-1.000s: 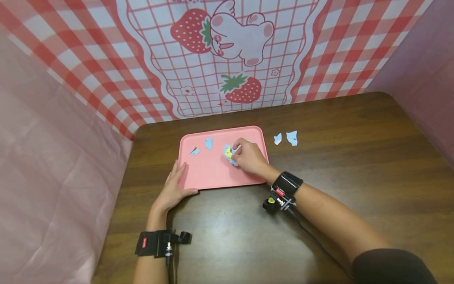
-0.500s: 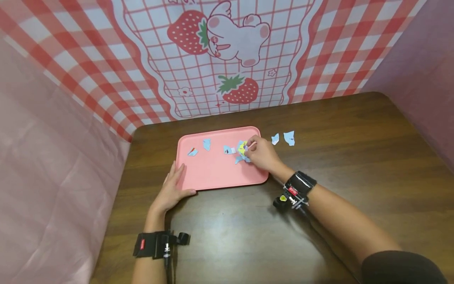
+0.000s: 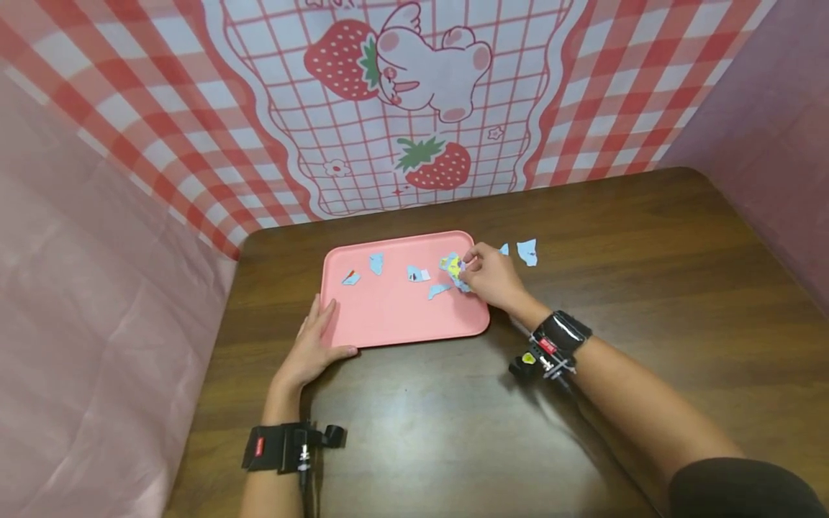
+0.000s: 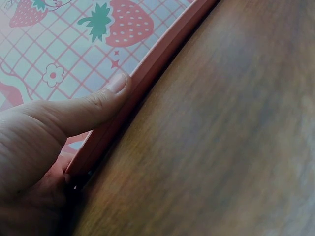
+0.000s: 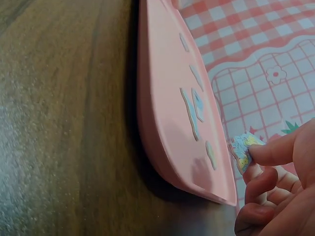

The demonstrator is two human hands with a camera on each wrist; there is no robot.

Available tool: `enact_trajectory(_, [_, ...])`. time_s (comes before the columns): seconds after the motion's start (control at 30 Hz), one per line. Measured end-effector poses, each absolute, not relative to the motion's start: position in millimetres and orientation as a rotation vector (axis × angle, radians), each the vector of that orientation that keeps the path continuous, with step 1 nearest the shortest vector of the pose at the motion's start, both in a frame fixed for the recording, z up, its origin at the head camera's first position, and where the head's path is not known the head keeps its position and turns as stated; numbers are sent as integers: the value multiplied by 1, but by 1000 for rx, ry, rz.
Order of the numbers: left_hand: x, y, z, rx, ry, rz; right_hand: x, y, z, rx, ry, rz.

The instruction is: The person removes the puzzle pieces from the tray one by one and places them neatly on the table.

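My right hand [image 3: 495,278] pinches a flat, irregular puzzle piece [image 5: 242,152], light blue and yellow, between thumb and fingertips. It hovers over the right part of a pink tray [image 3: 388,324], apart from its surface. Lying flat on the tray are several light-blue pieces: one with a red mark [image 3: 351,278], a plain one [image 3: 376,263], one with a white patch [image 3: 417,274] and a narrow one [image 3: 438,291]. A yellowish piece [image 5: 210,155] lies near the held one. My left hand [image 3: 311,352] rests at the tray's front-left corner, fingers along the left edge, thumb [image 4: 106,96] on the front rim.
Two more light-blue pieces lie on the wooden table [image 3: 414,432] beyond the tray's right edge; one [image 3: 527,252] shows fully, the other [image 3: 504,250] is partly behind my right hand. A strawberry-patterned cloth [image 3: 434,165] hangs behind the table.
My right hand has moved right across the tray with the held piece. The white-patched and narrow pieces, earlier covered, now show. My left hand stays at the corner.
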State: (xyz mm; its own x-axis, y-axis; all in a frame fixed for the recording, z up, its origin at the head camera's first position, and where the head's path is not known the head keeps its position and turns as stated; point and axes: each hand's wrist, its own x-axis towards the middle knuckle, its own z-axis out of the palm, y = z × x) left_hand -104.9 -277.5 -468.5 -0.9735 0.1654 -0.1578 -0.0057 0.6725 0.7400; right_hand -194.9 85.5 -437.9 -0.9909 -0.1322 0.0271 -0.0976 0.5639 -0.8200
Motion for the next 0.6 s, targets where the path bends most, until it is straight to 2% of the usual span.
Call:
enact_trajectory(0.33, [-105, -275, -468, 125, 2671, 1191, -201, 111, -435, -105, 2755, -1500])
enact_trajectory(0.6, [-105, -276, -470, 118, 2681, 1173, -207, 149, -439, -28, 2877, -1401])
